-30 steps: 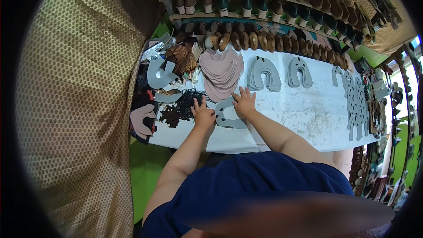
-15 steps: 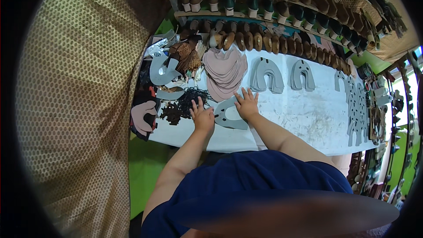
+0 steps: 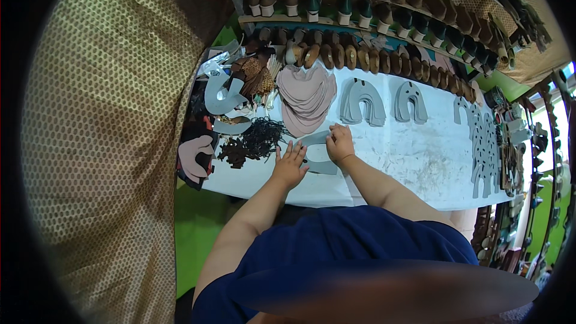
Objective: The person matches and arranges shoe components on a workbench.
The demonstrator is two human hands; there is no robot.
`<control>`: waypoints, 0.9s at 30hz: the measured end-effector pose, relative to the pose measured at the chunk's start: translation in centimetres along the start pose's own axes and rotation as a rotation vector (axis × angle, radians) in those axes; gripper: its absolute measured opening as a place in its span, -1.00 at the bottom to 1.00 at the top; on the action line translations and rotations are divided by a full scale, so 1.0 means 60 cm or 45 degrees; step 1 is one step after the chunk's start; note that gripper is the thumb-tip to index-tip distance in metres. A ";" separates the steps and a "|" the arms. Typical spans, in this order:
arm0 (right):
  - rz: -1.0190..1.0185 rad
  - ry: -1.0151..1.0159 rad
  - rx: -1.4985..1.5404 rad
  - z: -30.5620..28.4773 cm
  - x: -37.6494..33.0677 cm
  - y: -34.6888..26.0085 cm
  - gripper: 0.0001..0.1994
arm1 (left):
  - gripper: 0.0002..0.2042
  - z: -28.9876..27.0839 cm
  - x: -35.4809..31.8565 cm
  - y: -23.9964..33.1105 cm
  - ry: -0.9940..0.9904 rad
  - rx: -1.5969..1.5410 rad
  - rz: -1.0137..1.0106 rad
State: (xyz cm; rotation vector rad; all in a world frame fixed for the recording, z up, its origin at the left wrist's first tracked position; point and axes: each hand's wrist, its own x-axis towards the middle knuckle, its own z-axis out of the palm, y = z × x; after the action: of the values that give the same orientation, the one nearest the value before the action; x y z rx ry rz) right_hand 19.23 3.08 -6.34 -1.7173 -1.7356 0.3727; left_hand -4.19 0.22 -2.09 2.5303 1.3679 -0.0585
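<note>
A grey U-shaped shoe upper piece (image 3: pixel 323 168) lies flat on the white table in front of me, its open end to the right. My left hand (image 3: pixel 290 166) rests over its curved left end, fingers outstretched and covering much of the bend. My right hand (image 3: pixel 340 143) is at the far right tip of the piece, with fingers curled in on its edge. Left of my left hand are a tangle of thin black strips (image 3: pixel 263 137) and a small heap of dark brown pieces (image 3: pixel 233 153). A stack of pinkish-beige cut pieces (image 3: pixel 307 96) lies just beyond my hands.
Two stacks of grey U-shaped pieces, one nearer (image 3: pixel 362 103) and one farther right (image 3: pixel 411 102), lie along the back. More perforated grey pieces (image 3: pixel 483 150) cover the right end. Racked shoes (image 3: pixel 375 59) line the table's far side. A patterned curtain (image 3: pixel 114 144) hangs at left.
My left hand has shifted right and slightly nearer me, onto the piece's curved end. My right hand's fingers have gone from spread to curled at its far tip.
</note>
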 end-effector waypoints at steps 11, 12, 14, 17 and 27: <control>-0.335 -0.253 -0.118 -0.035 -0.072 -0.019 -0.61 | -0.26 0.006 0.003 -0.006 -0.021 0.016 -0.018; -0.334 -0.247 -0.120 -0.040 -0.091 -0.030 -0.61 | -0.25 0.011 0.003 -0.008 -0.027 0.016 -0.018; -0.494 -0.457 -0.240 -0.052 -0.128 -0.051 -0.52 | -0.25 0.018 0.001 -0.011 -0.023 0.018 -0.007; -0.446 -0.427 -0.270 -0.041 -0.163 -0.052 -0.56 | -0.24 0.007 -0.009 -0.014 0.029 0.035 0.024; -0.663 -0.268 -0.522 -0.034 -0.146 -0.046 -0.80 | -0.48 0.014 -0.006 -0.002 -0.034 0.096 0.416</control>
State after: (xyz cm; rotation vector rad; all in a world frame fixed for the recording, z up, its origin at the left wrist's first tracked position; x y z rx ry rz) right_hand 17.65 -6.11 -5.31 -1.4384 -2.4584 -0.0450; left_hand -4.39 -0.25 -2.88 2.7698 0.9434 -0.0808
